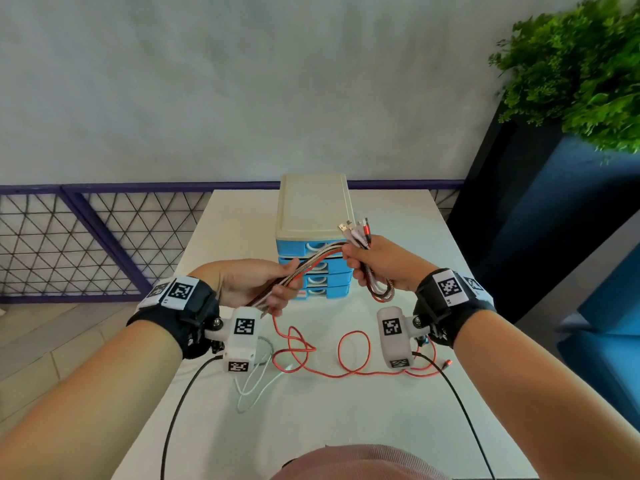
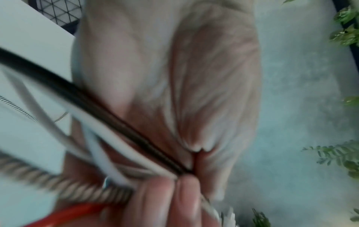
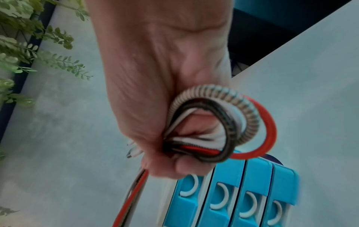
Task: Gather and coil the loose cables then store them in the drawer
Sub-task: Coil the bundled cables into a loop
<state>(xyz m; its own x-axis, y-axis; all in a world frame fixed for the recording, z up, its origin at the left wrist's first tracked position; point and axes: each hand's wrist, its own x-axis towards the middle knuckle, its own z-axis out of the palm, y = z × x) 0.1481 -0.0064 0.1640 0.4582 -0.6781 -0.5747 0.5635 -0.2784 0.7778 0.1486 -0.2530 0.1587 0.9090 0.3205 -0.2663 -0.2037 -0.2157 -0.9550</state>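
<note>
Several cables (image 1: 323,263) bundled, held in air just in front of drawer unit (image 1: 313,237); I judged gathering mostly done, coiling barely begun. My right hand (image 1: 381,263) clenched round first loop, plug ends sticking up. My left hand (image 1: 252,282) pinched the straight run. Bundle mixed: red, white, black, one spring-wrapped. Tails lay loose on table (image 1: 346,410) nearer me than drawer unit. All drawers shut; storing left.
</note>
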